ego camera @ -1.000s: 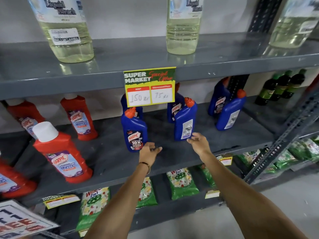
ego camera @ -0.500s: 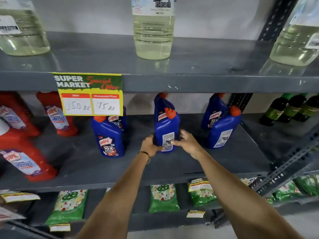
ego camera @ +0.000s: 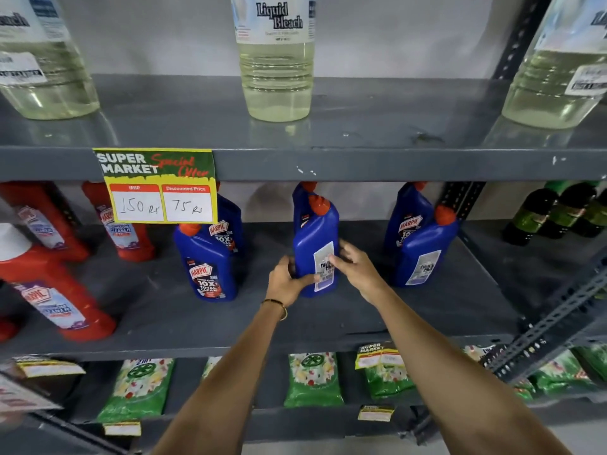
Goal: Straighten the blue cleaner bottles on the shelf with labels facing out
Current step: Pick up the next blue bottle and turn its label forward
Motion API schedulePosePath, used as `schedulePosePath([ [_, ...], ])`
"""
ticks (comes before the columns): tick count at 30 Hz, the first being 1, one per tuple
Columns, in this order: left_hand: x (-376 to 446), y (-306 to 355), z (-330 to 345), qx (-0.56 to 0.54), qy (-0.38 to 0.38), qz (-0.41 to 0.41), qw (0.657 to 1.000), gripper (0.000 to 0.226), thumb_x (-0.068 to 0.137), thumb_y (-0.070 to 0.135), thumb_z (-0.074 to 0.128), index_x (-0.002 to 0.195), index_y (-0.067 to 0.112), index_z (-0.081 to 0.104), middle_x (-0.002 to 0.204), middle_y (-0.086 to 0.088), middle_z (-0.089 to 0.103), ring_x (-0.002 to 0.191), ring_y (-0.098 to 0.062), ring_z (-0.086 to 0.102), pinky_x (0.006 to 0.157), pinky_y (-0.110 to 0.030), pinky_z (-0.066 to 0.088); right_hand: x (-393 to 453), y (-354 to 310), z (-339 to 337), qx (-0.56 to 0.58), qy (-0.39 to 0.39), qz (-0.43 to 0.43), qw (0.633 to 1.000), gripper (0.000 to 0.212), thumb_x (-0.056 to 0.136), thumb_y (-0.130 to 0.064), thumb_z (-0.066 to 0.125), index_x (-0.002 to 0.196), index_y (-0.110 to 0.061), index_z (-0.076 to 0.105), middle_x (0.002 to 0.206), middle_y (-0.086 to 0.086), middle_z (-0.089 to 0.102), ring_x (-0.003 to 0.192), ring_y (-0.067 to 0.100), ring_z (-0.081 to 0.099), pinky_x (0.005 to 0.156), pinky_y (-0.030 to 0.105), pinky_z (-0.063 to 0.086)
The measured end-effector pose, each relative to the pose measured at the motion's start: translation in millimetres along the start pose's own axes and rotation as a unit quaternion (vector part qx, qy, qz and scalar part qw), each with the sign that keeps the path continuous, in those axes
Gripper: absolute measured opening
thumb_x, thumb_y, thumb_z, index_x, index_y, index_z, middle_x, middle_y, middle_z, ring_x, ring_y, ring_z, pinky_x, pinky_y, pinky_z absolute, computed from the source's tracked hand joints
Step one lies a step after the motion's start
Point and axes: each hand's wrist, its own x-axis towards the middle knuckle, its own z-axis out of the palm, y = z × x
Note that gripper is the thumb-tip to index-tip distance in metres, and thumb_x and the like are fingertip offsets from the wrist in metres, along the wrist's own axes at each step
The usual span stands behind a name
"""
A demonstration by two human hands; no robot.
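Several blue cleaner bottles with orange caps stand in pairs on the grey middle shelf [ego camera: 427, 310]. The middle front bottle [ego camera: 313, 238] shows its white back label. My left hand [ego camera: 287, 282] grips its lower left side and my right hand [ego camera: 356, 266] holds its right side, fingers over the label. Another blue bottle [ego camera: 300, 205] stands right behind it. The left front bottle [ego camera: 207, 267] shows its front label, with one [ego camera: 230, 228] behind it. On the right, the front bottle [ego camera: 423, 254] shows its back label; the one behind [ego camera: 409, 215] faces out.
Red cleaner bottles [ego camera: 56, 300] fill the shelf's left part, dark green bottles [ego camera: 551, 215] the far right. A price sign [ego camera: 161, 185] hangs from the upper shelf edge, which carries bleach bottles [ego camera: 276, 60]. Green packets [ego camera: 312, 379] lie on the shelf below.
The view has shifted right and closer. Both hands reached from the shelf's front to the middle front blue bottle and closed around it; the bottle stays upright with its back label out.
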Motion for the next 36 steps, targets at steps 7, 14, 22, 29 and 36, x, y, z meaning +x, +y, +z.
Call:
schedulePosePath([
  [7,-5.5,7.9,11.0,0.081,0.050,0.062,0.994,0.045,0.057,0.038,0.079,0.075,0.017,0.045,0.073,-0.003,0.060,0.064,-0.018,0.055,0.055,-0.027,0.043,0.9,-5.4,12.6,0.018,-0.006,0.010,1.000,0.066,0.065,-0.024,0.081,0.119,-0.032,0.046,0.112,-0.007,0.065,0.103,0.009,0.063,0.083,0.025,0.053],
  [14,3.9,-0.6,-9.4,-0.035,-0.070,0.014,0.997,0.042,0.057,0.029,0.083,0.089,0.019,0.058,0.088,-0.004,0.067,0.079,-0.016,0.063,0.076,-0.033,0.054,0.5,-0.2,11.2,0.029,0.012,-0.012,0.999,0.063,0.056,-0.024,0.085,0.111,-0.031,0.055,0.104,-0.008,0.070,0.096,0.009,0.067,0.073,0.020,0.054],
  [22,14.5,-4.3,-25.7,-0.276,-0.240,-0.216,0.905,0.048,0.085,0.052,0.046,0.113,0.017,0.060,0.108,-0.005,0.069,0.106,-0.023,0.062,0.090,-0.039,0.050,4.2,-13.3,3.6,0.079,-0.082,-0.009,0.993,0.050,0.062,-0.019,0.081,0.108,-0.025,0.063,0.107,-0.003,0.072,0.105,0.018,0.066,0.094,0.039,0.051],
  [29,11.9,-9.4,-13.6,-0.360,-0.260,-0.217,0.870,0.027,0.090,0.029,0.049,0.106,0.011,0.061,0.106,-0.013,0.060,0.096,-0.026,0.058,0.092,-0.042,0.050,4.4,-17.6,-4.0,0.133,-0.146,0.031,0.980,0.036,0.073,-0.008,0.067,0.107,-0.021,0.063,0.101,0.000,0.069,0.097,0.017,0.065,0.084,0.029,0.053],
  [36,14.7,-14.2,-7.6,-0.390,-0.215,-0.187,0.876,0.023,0.085,0.016,0.057,0.106,0.009,0.059,0.102,-0.008,0.067,0.086,-0.018,0.069,0.070,-0.030,0.059,9.4,-18.9,-7.8,0.166,-0.113,0.060,0.978,0.033,0.078,-0.012,0.069,0.109,-0.022,0.065,0.107,0.000,0.072,0.105,0.018,0.065,0.083,0.029,0.056],
])
